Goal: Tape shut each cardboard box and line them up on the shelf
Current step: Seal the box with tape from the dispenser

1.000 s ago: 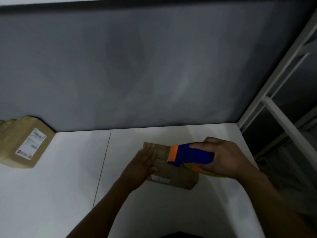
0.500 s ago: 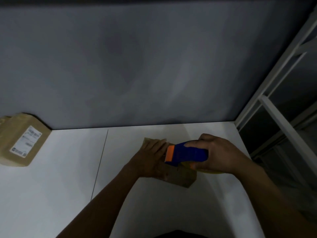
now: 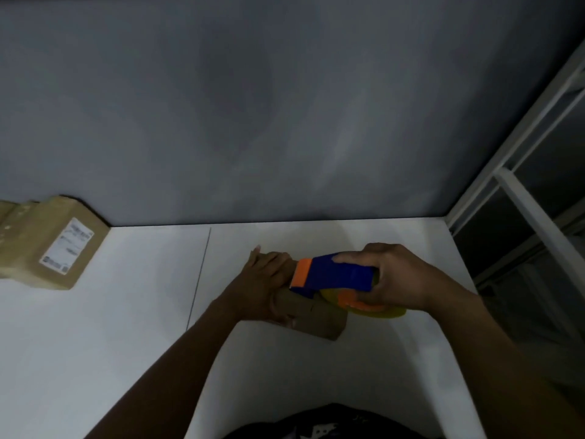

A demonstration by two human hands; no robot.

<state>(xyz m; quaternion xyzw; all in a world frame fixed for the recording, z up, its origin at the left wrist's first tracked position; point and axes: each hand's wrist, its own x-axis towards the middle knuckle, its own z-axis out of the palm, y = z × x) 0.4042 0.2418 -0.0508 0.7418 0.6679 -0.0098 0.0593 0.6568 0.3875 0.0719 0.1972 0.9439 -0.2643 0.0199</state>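
A small brown cardboard box (image 3: pixel 319 321) lies on the white tabletop (image 3: pixel 110 327), right of centre. My left hand (image 3: pixel 262 280) lies flat over its left part, fingers straight and pointing away from me, pressing it down. My right hand (image 3: pixel 402 277) grips a blue and orange tape dispenser (image 3: pixel 335 274) carrying a yellowish tape roll. The dispenser's orange front end sits over the box top, right next to my left hand. Most of the box top is hidden under my hand and the dispenser.
A larger brown cardboard box (image 3: pixel 53 245) with a white label stands at the far left against the grey wall (image 3: pixel 285 122). A white metal shelf frame (image 3: pixel 522 198) rises just past the table's right edge. A thin seam (image 3: pixel 199 280) runs across the tabletop.
My left hand slid further over the box towards the dispenser. The dispenser moved slightly left along the box top, and now more of the tape roll shows beneath my right hand.
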